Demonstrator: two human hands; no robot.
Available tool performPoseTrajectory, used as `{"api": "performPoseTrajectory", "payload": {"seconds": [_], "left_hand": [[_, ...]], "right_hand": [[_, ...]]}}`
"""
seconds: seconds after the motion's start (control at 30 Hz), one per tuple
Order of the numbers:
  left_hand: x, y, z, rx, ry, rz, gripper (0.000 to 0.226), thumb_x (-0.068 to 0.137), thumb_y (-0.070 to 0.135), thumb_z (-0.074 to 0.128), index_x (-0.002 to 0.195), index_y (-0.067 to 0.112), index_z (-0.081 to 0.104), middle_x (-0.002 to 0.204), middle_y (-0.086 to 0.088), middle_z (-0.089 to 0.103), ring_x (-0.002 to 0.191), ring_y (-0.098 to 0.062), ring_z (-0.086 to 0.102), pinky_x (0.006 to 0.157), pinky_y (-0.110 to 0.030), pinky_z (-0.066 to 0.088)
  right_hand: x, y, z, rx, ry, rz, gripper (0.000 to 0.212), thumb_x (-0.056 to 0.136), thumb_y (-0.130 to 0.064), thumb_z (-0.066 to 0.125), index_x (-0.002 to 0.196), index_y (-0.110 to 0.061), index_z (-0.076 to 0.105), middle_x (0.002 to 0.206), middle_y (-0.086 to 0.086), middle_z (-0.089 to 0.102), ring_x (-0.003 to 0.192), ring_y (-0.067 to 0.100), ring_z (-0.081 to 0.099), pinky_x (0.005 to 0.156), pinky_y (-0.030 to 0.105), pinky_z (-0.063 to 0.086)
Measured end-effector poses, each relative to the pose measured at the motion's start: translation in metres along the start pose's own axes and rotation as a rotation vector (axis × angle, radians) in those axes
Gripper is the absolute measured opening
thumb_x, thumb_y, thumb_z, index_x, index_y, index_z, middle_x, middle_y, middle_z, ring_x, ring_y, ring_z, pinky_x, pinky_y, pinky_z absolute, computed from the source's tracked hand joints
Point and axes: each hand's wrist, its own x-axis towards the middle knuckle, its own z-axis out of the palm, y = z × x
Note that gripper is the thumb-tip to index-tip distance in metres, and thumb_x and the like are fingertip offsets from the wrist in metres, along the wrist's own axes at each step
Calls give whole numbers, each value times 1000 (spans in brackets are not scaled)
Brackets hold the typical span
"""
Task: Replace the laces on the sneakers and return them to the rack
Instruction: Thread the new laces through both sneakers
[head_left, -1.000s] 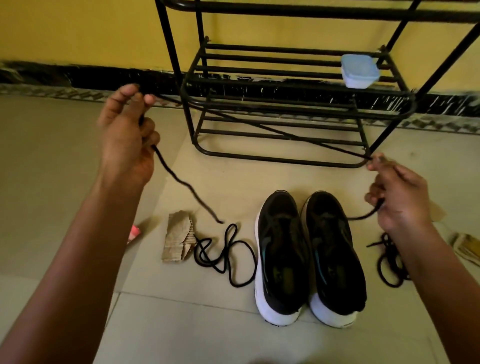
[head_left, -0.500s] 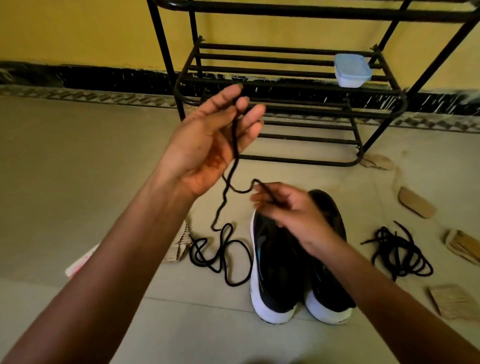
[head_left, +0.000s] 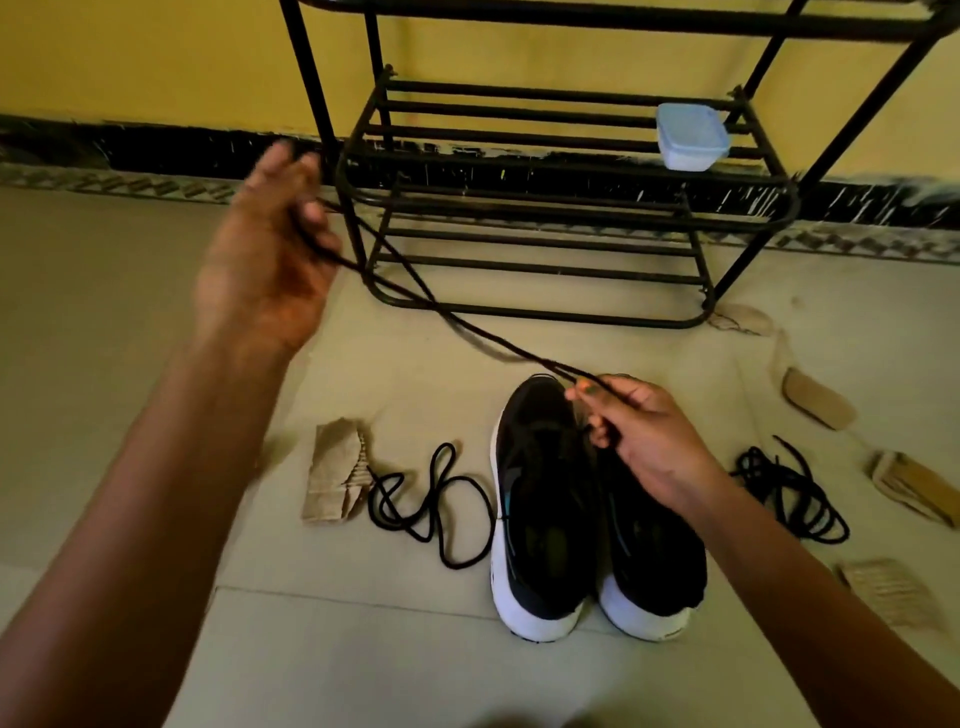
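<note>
Head view: left hand (head_left: 265, 260) pinches one end of the thin black cord shoelace (head_left: 441, 312). Right hand (head_left: 649, 436) grips the other, fingers curled round it. The lace appears doubled and hangs taut in the air, long axis running 10 to 4 o'clock. The black, white-soled fabric sneakers (head_left: 540, 519) stand at 6 o'clock, apparently unlaced, toes toward 12, facing the black metal-bar rack (head_left: 566, 214). Recommended: level both ends, then feed the lowest eyelets first.
</note>
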Motion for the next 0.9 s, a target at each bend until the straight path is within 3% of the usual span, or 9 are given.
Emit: {"api": "performPoseTrajectory", "payload": {"seconds": [0.13, 0.23, 0.33, 0.43, 0.57, 0.8, 0.9], "left_hand": [[26, 4, -38, 25, 74, 23, 14, 96, 14, 46, 92, 27, 51, 70, 16, 62, 49, 3, 46, 50, -11, 35], [43, -6, -64, 178, 102, 5, 21, 98, 14, 39, 87, 28, 49, 64, 17, 59, 49, 3, 45, 50, -9, 34], [55, -20, -91, 289, 150, -37, 23, 98, 12, 35, 88, 26, 51, 59, 16, 58, 47, 2, 42, 48, -9, 33], [61, -31, -112, 304, 217, -49, 28, 98, 6, 32, 91, 25, 53, 56, 16, 57, 44, 2, 41, 46, -9, 33], [66, -38, -126, 278, 305, -7, 33, 96, 0, 31, 92, 22, 55, 54, 15, 58, 44, 1, 44, 46, -11, 36], [77, -34, -135, 257, 325, 133, 30, 94, 1, 31, 95, 21, 54, 58, 15, 57, 47, 0, 44, 46, -12, 33], [78, -33, -135, 298, 350, 164, 31, 94, 1, 33, 94, 23, 55, 59, 15, 59, 47, 0, 44, 45, -12, 33]], "right_hand": [[5, -4, -29, -277, 86, 38, 18, 90, -21, 57, 82, -13, 71, 60, -1, 47, 60, 11, 42, 60, 20, 40], [8, -7, -41, -210, 50, 106, 19, 91, -17, 54, 86, -9, 70, 57, -2, 42, 55, 9, 42, 51, 16, 39], [10, -9, -50, -113, 4, 179, 18, 92, -16, 52, 94, -7, 67, 58, -3, 33, 44, 3, 32, 39, 14, 23], [10, -10, -55, 8, -27, 262, 18, 94, -9, 48, 100, -6, 64, 60, -2, 44, 43, 2, 31, 37, 13, 21], [7, -10, -57, 56, -32, 304, 22, 93, 1, 46, 102, -5, 65, 70, 3, 64, 45, 2, 40, 37, 12, 30], [8, -6, -56, -32, 41, 312, 9, 88, -6, 57, 87, -7, 66, 64, 5, 67, 41, 3, 41, 36, 12, 30], [8, -7, -61, -32, 33, 296, 12, 87, -1, 56, 89, -5, 68, 70, 8, 71, 44, 4, 49, 39, 13, 38]]}}
